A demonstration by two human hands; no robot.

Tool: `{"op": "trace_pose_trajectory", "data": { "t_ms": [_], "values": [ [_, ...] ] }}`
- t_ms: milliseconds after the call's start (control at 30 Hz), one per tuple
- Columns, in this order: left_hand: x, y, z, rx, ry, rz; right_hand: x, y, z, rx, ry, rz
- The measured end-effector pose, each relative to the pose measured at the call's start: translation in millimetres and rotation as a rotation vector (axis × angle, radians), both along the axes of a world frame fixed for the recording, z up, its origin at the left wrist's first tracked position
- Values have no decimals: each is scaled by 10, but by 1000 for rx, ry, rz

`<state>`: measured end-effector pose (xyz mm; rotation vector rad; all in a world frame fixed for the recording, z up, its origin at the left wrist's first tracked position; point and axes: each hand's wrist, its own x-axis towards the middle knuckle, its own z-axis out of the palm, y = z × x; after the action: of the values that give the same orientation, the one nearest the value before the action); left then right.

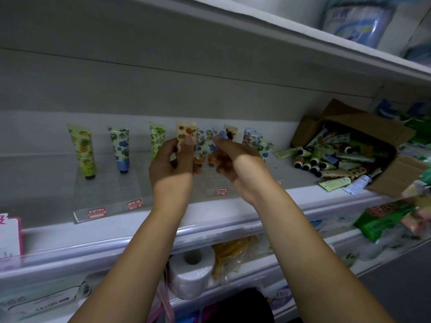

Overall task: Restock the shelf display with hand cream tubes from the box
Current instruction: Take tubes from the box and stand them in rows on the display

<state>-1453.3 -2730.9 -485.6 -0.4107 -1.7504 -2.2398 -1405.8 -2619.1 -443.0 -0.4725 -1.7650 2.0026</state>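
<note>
Left hand (pixel 172 166) grips orange tube (pixel 185 132), upright, frame centre; right hand (pixel 235 159) pinches blue tube (pixel 204 148) alongside; box (pixel 373 122) lies right.

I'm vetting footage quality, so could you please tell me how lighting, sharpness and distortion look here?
Head view: dim, cool light; the shelf edge bows from wide-angle distortion; the box interior is in shadow; the tubes held by the left hand and right hand look soft; the packs top right are blurred.
</note>
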Motion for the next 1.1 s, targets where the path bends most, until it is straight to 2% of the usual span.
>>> {"op": "trace_pose_trajectory", "data": {
  "t_ms": [167,267,400,500,567,667,800,933,1100],
  "values": [
    [-13,-13,-19,5,29,52,264,14,-180,-9,-19,109],
    [1,-9,-42,-72,51,51,374,67,-247,154,-111,211],
    [11,18,-21,-151,54,-24,507,130,-231,372,-178,220],
    [122,8,69,-94,-8,-127,652,205,-238,504,-214,261],
    [198,2,118,-30,-53,-162,741,298,-290,508,-189,267],
    [250,-4,164,38,-77,-199,837,450,-361,377,-131,162],
    [352,162,229,141,-164,-270,918,752,-408,244,17,-113],
    [430,416,165,112,-163,-225,921,1056,-413,317,55,-343],
    [401,536,-23,6,-126,-137,728,1198,-468,487,-5,-443]
  ]
}}
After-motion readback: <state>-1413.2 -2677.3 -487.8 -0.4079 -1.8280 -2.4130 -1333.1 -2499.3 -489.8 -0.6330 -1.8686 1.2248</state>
